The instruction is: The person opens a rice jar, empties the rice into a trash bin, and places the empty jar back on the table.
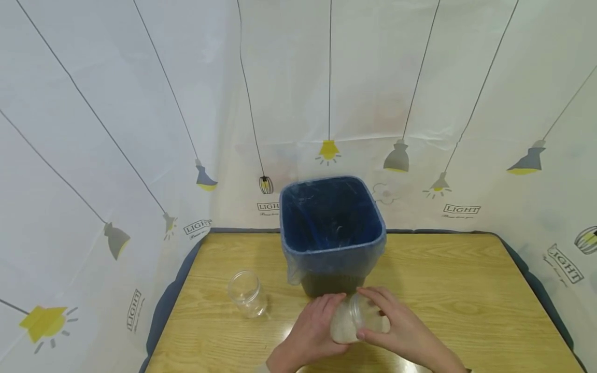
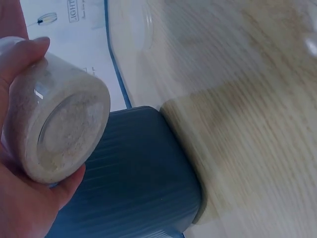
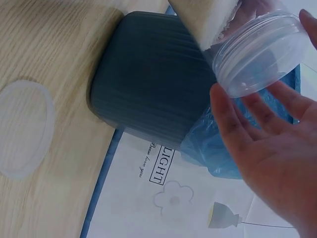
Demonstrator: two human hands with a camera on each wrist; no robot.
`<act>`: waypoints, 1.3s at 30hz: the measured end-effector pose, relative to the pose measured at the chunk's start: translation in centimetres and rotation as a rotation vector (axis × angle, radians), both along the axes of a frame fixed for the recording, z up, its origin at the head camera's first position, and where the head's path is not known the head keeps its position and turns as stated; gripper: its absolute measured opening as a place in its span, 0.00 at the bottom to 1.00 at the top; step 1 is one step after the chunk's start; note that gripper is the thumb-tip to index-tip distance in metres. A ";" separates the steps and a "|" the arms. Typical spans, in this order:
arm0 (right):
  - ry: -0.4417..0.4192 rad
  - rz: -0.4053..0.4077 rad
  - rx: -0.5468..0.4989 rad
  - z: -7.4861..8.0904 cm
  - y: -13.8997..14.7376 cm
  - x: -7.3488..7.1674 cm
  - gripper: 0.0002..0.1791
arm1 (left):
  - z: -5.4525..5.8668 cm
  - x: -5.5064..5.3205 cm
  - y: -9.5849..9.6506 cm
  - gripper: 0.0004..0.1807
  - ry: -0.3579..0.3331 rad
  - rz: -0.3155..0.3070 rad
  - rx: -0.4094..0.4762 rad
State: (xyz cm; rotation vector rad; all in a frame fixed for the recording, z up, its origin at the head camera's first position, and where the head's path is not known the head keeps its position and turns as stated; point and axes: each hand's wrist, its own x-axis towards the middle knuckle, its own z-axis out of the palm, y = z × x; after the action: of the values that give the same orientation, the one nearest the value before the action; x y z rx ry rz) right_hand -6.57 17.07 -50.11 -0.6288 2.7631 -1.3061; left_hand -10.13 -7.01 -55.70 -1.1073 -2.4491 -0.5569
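Note:
My left hand [image 1: 313, 330] grips a clear jar [image 1: 342, 324] of pale, grainy stuff, just in front of the bin. The jar lies tipped on its side, with its round base [image 2: 72, 131] facing the left wrist camera. My right hand [image 1: 401, 326] holds the clear, ringed end [image 3: 262, 54] between thumb and fingers; whether this is a lid or the jar's own mouth, I cannot tell. Behind both hands stands a dark blue bin [image 1: 333, 267], lined with a thin plastic bag [image 3: 208, 144]. An uncovered clear jar [image 1: 247, 294] stands upright on the left.
A translucent round disc [image 3: 25, 129], like a lid, lies on the table in the right wrist view. The wood-look table [image 1: 466, 290] ends at a white backdrop [image 1: 298, 77] printed with lamps, which rises at the back and both sides.

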 end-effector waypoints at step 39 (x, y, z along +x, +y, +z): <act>-0.221 -0.154 -0.071 0.7 -1.2 -0.6 0.41 | 0.0 0.0 1.0 0.52 0.226 0.103 -0.010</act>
State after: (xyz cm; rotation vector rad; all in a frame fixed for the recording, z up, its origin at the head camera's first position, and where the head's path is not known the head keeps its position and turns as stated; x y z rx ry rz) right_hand -7.17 15.86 -49.38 -0.2589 2.6389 -1.4112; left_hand -10.11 -6.02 -55.69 -0.9828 -2.2994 -0.3665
